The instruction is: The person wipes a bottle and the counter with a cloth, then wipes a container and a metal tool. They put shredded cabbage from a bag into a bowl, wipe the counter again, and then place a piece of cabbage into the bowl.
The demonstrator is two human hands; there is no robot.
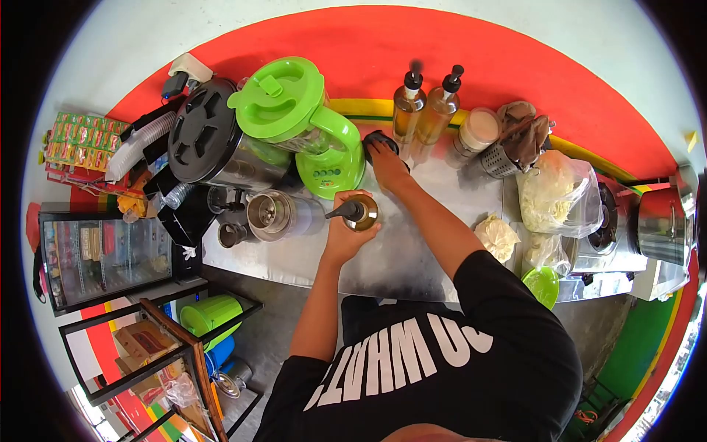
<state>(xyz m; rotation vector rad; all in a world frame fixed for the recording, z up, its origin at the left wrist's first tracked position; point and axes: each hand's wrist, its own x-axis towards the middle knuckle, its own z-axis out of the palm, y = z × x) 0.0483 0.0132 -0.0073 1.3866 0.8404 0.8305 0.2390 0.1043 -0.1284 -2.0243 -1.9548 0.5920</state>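
Seemingly for steadiness, our left hand [340, 241] wraps round the bottle [370, 220] above the table [412, 261], while our right [387, 165] covers a dark thing [378, 137] beside the blender [324, 175], its grip unclear.

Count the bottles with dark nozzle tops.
3: one bottle in the left hand, plus a left bottle and right bottle side by side near the red wall.

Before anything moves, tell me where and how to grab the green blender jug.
Close your grip around the jug's handle, probably coming from the front right: it arches out that way, away from the black-lidded pot.
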